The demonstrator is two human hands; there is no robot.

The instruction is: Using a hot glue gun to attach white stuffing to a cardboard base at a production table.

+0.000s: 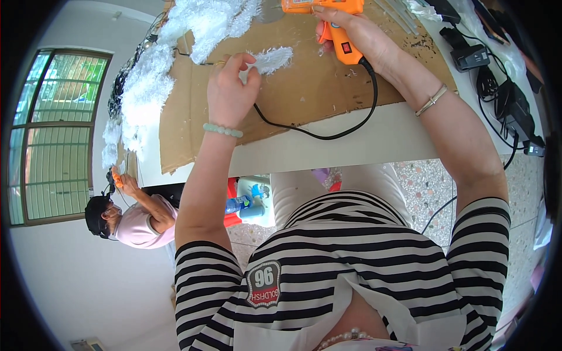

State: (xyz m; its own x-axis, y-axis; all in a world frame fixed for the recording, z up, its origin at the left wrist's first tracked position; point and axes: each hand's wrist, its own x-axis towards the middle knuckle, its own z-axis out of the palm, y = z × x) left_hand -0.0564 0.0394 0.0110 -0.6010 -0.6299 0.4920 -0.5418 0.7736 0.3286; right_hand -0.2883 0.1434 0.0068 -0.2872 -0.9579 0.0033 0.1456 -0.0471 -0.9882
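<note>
My right hand [372,44] is wrapped round the handle of an orange hot glue gun [346,52], whose body points left at the top edge of the view. A black cord runs from its grip in a loop across the cardboard. My left hand [231,88] is closed, fingers bent, on a small white fluffy strip [274,60] that sticks out to the right. A thin dark wire [196,61] shows left of those fingers. Exactly how the fingertips grip the strip is hidden. Both hands are over a brown cardboard sheet [304,99].
A heap of white fluffy material [146,82] covers the table's left side. Clear glue sticks [398,14] lie at the far right. Black power adapters and cables [515,111] line the right edge. At left, another person [140,219] holds an orange tool.
</note>
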